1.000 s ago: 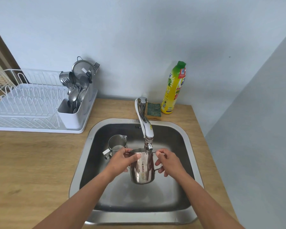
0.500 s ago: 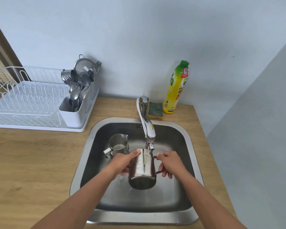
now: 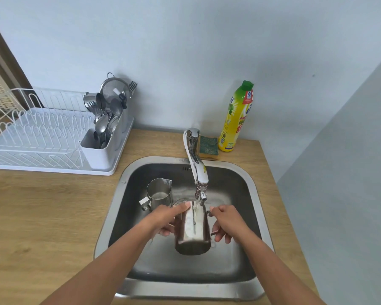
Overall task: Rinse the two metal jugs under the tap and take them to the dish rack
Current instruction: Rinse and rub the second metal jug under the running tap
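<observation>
The wooden tabletop [image 3: 42, 216] carries a steel sink [image 3: 254, 186] set into it. A white dish rack [image 3: 37, 137] stands on the tabletop to the left of the sink, against the wall. Its cutlery holder [image 3: 101, 150], at the rack's right end, contains spoons, forks and a strainer.

The tap [image 3: 196, 164] rises from the rear rim of the sink and reaches forward over the basin. A thin stream of water [image 3: 194, 219] runs from its spout.

A yellow bottle [image 3: 235, 119] with a green cap stands upright on the tabletop behind the sink, right of the tap. A green sponge [image 3: 209, 147] lies between the tap base and the bottle, just beside both.

The larger jug [image 3: 191, 232] is held above the basin directly under the spout, tilted with its mouth away from the camera; the water runs down its near side. The left hand [image 3: 165, 221] grips the jug body from the left, fingers [image 3: 180, 207] wrapped around the upper wall. The right hand [image 3: 227, 223] is closed on the jug's handle at the right side.

The smaller jug [image 3: 160, 193] stands upright on the basin floor at the left rear, spout to the rear, handle to the front left, near the left hand but apart from it.
</observation>
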`<state>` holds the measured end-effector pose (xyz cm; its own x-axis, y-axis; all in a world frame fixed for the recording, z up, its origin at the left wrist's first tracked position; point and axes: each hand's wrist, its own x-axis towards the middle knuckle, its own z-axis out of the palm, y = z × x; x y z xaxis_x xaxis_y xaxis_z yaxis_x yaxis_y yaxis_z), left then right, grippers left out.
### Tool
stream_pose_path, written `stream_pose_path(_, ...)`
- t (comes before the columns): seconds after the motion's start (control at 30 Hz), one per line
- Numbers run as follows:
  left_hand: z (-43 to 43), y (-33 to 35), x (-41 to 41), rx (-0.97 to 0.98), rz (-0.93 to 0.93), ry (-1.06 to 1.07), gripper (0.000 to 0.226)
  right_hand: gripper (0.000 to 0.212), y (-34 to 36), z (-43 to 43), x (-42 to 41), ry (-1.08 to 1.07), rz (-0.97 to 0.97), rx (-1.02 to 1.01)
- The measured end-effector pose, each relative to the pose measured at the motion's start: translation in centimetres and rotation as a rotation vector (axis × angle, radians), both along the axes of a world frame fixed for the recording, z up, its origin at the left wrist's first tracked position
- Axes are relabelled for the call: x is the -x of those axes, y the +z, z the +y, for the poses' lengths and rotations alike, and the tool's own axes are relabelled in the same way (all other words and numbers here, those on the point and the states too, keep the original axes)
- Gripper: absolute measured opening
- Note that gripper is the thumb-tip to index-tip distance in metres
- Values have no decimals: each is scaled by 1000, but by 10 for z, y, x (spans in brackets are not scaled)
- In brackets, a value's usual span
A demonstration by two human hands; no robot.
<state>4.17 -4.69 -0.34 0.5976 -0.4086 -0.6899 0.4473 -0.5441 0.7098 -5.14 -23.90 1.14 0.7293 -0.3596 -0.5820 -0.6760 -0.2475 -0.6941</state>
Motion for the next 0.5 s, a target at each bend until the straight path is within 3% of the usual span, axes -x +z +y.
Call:
stream_pose_path(0.2, 6, -9, 2, 78, -3, -20, 64, 27, -15, 0, 9, -40, 6, -72)
stream_pose_path(0.33, -2, -16, 12, 116, -28, 35, 63, 17, -17, -2, 12, -55, -39, -10)
stream_pose_path(0.5, -14, -23, 22, 169, -182, 77, 70, 9, -13, -7, 13, -146, -159, 23)
